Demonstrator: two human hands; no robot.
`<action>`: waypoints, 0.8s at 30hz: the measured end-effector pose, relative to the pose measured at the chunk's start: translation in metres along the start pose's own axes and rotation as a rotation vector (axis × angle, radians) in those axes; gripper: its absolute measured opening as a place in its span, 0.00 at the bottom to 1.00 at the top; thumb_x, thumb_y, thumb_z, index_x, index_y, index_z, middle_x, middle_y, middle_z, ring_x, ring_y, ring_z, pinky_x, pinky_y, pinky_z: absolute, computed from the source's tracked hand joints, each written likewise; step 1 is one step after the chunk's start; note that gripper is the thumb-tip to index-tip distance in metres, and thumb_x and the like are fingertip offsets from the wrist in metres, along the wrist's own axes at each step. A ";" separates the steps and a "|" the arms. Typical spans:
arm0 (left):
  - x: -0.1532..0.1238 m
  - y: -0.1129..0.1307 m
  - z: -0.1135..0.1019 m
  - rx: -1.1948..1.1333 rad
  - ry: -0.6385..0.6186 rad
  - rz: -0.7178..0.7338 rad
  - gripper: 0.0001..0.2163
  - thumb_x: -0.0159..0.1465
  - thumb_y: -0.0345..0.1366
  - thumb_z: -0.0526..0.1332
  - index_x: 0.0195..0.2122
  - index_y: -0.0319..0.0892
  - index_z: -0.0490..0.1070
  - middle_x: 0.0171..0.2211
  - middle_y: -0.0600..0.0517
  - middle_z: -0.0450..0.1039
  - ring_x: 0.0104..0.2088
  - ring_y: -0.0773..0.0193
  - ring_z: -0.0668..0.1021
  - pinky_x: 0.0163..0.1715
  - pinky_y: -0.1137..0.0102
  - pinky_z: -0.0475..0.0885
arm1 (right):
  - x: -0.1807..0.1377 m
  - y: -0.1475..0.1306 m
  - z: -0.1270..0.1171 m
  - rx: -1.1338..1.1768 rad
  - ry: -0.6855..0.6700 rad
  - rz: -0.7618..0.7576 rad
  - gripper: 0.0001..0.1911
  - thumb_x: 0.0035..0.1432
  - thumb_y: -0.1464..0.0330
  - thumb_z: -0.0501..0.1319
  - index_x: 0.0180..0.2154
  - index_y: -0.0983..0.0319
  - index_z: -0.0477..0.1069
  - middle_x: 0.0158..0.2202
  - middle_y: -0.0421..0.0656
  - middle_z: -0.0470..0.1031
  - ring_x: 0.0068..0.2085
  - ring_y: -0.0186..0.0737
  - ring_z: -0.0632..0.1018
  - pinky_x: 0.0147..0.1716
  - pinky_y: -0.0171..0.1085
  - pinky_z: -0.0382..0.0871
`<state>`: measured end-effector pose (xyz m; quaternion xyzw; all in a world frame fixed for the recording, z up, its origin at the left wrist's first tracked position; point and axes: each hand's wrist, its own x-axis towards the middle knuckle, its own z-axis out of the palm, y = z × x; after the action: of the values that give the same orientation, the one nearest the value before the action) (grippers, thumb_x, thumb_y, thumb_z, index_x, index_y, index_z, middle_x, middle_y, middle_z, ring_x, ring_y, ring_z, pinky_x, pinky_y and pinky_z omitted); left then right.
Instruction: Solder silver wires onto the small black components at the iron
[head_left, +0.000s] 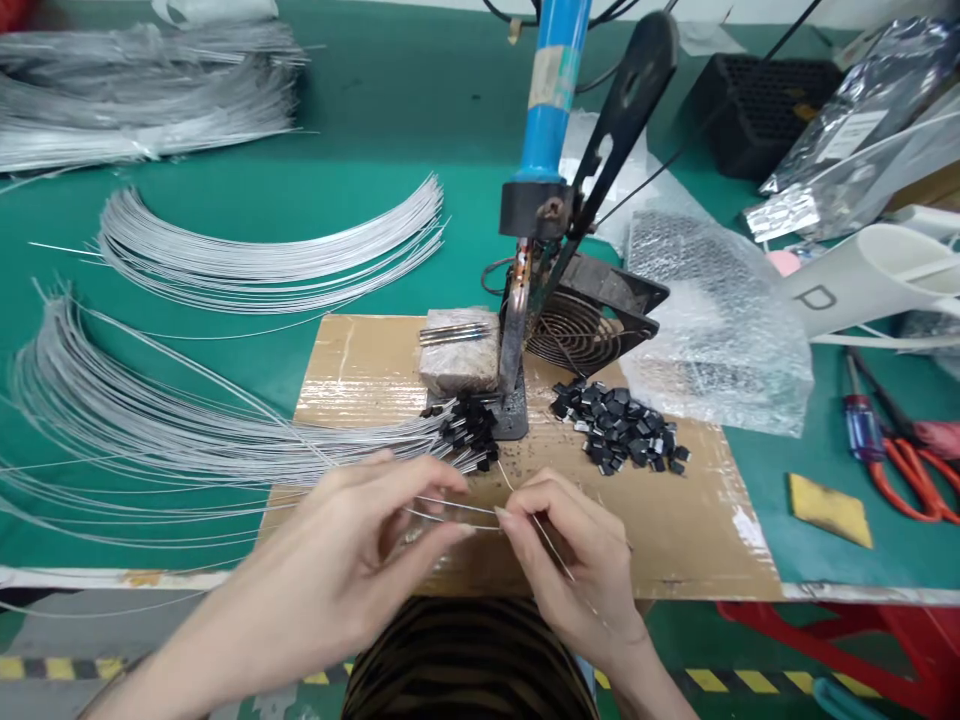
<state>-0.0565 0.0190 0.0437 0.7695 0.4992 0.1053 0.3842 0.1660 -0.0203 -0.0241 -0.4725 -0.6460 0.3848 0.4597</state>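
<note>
My right hand point(574, 555) pinches the ends of two thin white wires point(457, 505) between thumb and fingertips. A separate thin silvery wire point(553, 548), perhaps solder, runs diagonally through the same hand. My left hand point(360, 550) is on the left, thumb and forefinger apart, with the white wires passing between them; its other fingers are partly hidden. Just beyond my hands lie the black-tipped ends point(471, 430) of a wire bundle point(300, 455). Past them stands a blue-handled soldering iron point(544, 130), clamped upright with its tip down. A pile of small black connectors point(619, 425) lies right of it.
Cardboard point(675, 530) covers the green table's front. Behind it are a greyish block point(459, 355) with metal rods, a fan point(592, 320) and bubble wrap point(705, 310). More wires point(277, 255) lie left. A yellow sponge point(829, 510) and red-handled pliers point(911, 480) lie right.
</note>
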 end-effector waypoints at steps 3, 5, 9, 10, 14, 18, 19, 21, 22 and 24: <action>0.005 0.009 0.020 -0.081 0.018 0.021 0.08 0.75 0.37 0.56 0.46 0.48 0.76 0.33 0.55 0.77 0.33 0.66 0.77 0.33 0.72 0.69 | 0.000 0.001 0.001 -0.032 0.048 -0.043 0.08 0.68 0.77 0.62 0.36 0.59 0.70 0.29 0.36 0.69 0.29 0.32 0.70 0.29 0.32 0.64; 0.010 0.010 0.029 -0.166 0.042 0.003 0.10 0.75 0.37 0.56 0.40 0.46 0.75 0.29 0.56 0.73 0.29 0.67 0.73 0.30 0.72 0.66 | 0.000 0.003 0.003 -0.041 0.087 -0.052 0.08 0.67 0.77 0.62 0.36 0.59 0.70 0.29 0.37 0.70 0.29 0.33 0.71 0.29 0.33 0.65; 0.017 0.007 0.037 -0.377 0.018 -0.102 0.11 0.73 0.42 0.59 0.36 0.45 0.74 0.25 0.56 0.69 0.25 0.67 0.68 0.24 0.72 0.61 | 0.001 0.005 0.008 -0.030 0.156 -0.067 0.09 0.66 0.77 0.63 0.35 0.58 0.71 0.28 0.37 0.71 0.28 0.34 0.71 0.28 0.34 0.67; 0.019 0.007 0.038 -0.425 0.010 -0.124 0.10 0.73 0.42 0.60 0.35 0.45 0.74 0.25 0.56 0.69 0.25 0.67 0.68 0.23 0.72 0.61 | 0.001 0.005 0.009 -0.026 0.171 -0.069 0.09 0.66 0.77 0.63 0.35 0.58 0.71 0.27 0.37 0.71 0.27 0.34 0.71 0.28 0.34 0.67; 0.027 0.009 0.035 -0.545 0.004 -0.168 0.10 0.70 0.40 0.63 0.33 0.43 0.74 0.26 0.55 0.71 0.26 0.68 0.70 0.25 0.75 0.63 | 0.002 0.006 0.010 0.032 0.206 0.008 0.08 0.68 0.74 0.64 0.34 0.59 0.74 0.26 0.38 0.72 0.27 0.35 0.72 0.28 0.35 0.68; 0.033 0.008 0.033 -0.587 0.030 -0.193 0.10 0.69 0.40 0.64 0.31 0.42 0.75 0.25 0.56 0.70 0.25 0.70 0.68 0.24 0.76 0.61 | -0.005 0.011 0.005 0.331 0.235 0.192 0.19 0.76 0.58 0.55 0.45 0.60 0.80 0.35 0.44 0.77 0.31 0.39 0.78 0.31 0.38 0.75; 0.033 0.006 0.033 -0.587 0.040 -0.200 0.10 0.69 0.41 0.64 0.32 0.42 0.75 0.25 0.56 0.70 0.25 0.70 0.68 0.24 0.76 0.61 | -0.007 0.012 0.004 0.413 0.252 0.234 0.24 0.77 0.55 0.50 0.46 0.60 0.81 0.36 0.46 0.78 0.32 0.40 0.79 0.31 0.39 0.77; 0.033 0.003 0.034 -0.574 0.053 -0.220 0.10 0.69 0.41 0.64 0.32 0.42 0.76 0.25 0.55 0.70 0.25 0.70 0.68 0.23 0.75 0.60 | -0.008 0.012 0.003 0.513 0.288 0.316 0.29 0.78 0.54 0.47 0.45 0.61 0.83 0.34 0.46 0.78 0.30 0.39 0.79 0.29 0.38 0.76; 0.032 0.001 0.034 -0.561 0.058 -0.229 0.10 0.68 0.41 0.64 0.32 0.42 0.76 0.25 0.55 0.70 0.24 0.69 0.67 0.23 0.75 0.60 | -0.008 0.010 0.003 0.531 0.298 0.359 0.28 0.78 0.55 0.49 0.42 0.61 0.84 0.32 0.45 0.78 0.29 0.38 0.79 0.27 0.37 0.76; 0.031 -0.001 0.036 -0.538 0.081 -0.232 0.10 0.68 0.41 0.64 0.33 0.43 0.76 0.25 0.54 0.70 0.25 0.69 0.68 0.24 0.74 0.61 | -0.005 0.007 0.005 0.548 0.291 0.427 0.21 0.76 0.59 0.56 0.39 0.60 0.85 0.30 0.43 0.77 0.27 0.35 0.77 0.25 0.34 0.75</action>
<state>-0.0223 0.0284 0.0114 0.5729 0.5531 0.2197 0.5636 0.1633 -0.0232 -0.0328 -0.5056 -0.3340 0.5596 0.5654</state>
